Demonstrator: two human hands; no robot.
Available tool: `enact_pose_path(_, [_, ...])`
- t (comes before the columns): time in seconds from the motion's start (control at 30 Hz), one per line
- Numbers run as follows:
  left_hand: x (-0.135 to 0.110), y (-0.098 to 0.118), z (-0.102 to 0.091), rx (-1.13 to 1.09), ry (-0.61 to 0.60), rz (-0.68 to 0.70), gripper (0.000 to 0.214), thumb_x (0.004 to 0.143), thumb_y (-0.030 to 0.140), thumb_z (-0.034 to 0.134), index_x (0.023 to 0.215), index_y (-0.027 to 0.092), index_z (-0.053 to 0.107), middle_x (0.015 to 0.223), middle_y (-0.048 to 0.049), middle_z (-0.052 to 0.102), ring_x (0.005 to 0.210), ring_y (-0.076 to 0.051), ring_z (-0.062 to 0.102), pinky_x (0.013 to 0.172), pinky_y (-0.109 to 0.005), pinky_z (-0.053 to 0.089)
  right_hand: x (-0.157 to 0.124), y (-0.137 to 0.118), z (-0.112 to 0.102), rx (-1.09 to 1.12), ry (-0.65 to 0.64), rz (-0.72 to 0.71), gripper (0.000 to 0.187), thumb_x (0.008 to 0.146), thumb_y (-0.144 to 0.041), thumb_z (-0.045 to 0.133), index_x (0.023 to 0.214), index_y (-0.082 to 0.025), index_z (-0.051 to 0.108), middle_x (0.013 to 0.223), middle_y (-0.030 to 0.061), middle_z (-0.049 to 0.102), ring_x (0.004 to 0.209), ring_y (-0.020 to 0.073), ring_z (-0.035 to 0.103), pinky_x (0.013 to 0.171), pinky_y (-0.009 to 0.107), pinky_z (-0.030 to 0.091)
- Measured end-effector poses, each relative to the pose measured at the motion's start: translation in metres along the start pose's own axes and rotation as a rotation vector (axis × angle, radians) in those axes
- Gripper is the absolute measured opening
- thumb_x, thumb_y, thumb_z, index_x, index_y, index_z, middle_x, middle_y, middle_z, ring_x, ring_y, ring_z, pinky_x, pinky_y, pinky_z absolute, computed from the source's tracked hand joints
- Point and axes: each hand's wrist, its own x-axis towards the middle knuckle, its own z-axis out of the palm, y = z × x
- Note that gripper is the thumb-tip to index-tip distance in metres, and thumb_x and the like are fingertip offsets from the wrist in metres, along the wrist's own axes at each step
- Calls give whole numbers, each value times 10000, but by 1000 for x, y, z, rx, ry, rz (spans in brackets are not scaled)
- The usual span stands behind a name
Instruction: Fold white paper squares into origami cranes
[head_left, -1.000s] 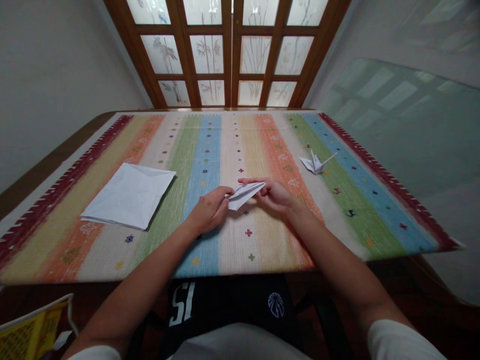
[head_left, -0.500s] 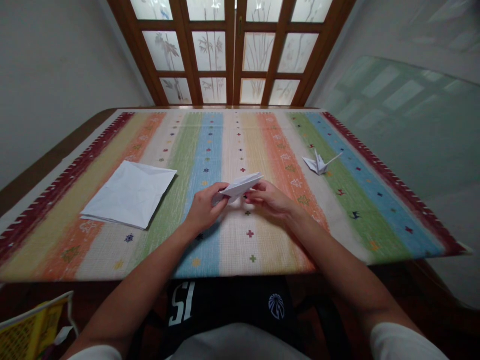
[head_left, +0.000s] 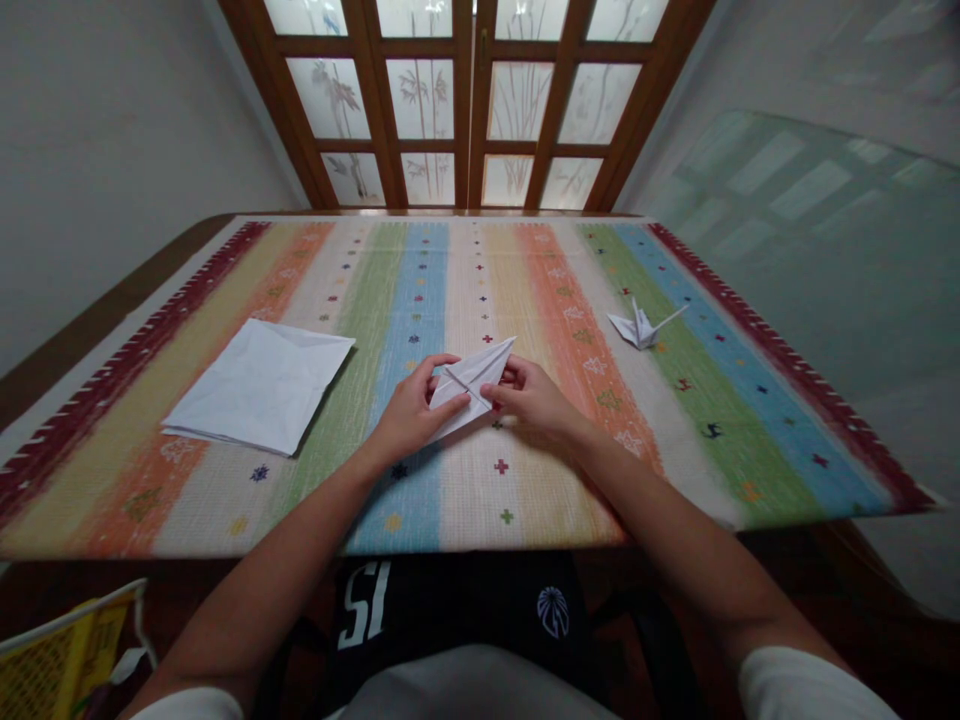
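Between my two hands is a folded piece of white paper, diamond-shaped with crease lines across its face and one point toward the upper right. My left hand grips its left side, thumb on top and fingers curled behind. On the right edge, my right hand pinches the paper with the thumb on its face; the other fingers are partly hidden beneath. A folded white paper crane stands on the cloth to the right, apart from my hands.
A stack of white paper sheets lies at the left of the striped tablecloth. Below the table's left front corner is a yellow basket. Wooden doors with glass panes stand behind the table, and a greenish panel is at the right.
The folded paper has turned from nearly edge-on to showing its broad creased face. My right hand has moved its thumb onto that face, and my left thumb now lies across it too.
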Motion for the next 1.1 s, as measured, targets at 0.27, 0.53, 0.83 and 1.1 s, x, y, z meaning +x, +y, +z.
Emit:
enact_pose_path(0.27, [3,-11,-4,-40,-165,-159,560,856,288,730,1372,220,525,781,2,736,605,-166,633,569,-250,406,-13,-28,-19,-697,75,-508,485,867,-194,693,1340,-299,668,1446,121,647,1405,337,568,1195,585,453])
enact_pose_path(0.53, [-2,-8,-8,177,-316,-94,606,849,293,776,1402,209,543,646,100,558,591,-141,520,621,-256,333,-21,-19,-9,-898,-367,-482,132,1013,-241,684,1071,-226,802,1272,126,765,1177,262,724,1049,438,567])
enact_pose_path(0.83, [-3,11,-16,462,-269,-98,430,897,402,779,1273,223,671,726,25,705,675,-191,644,711,-299,427,-21,-17,-4,-989,-342,-399,113,996,-226,739,1094,-241,794,1261,99,765,1154,240,724,1041,394,560])
enact_pose_path(1.1, [4,3,-32,681,-165,66,121,941,309,746,988,197,759,945,-67,769,845,-219,699,801,-336,515,-19,-18,-2,-1146,-201,-393,83,1010,-225,729,1063,-229,792,1203,115,764,1125,276,687,1033,455,553])
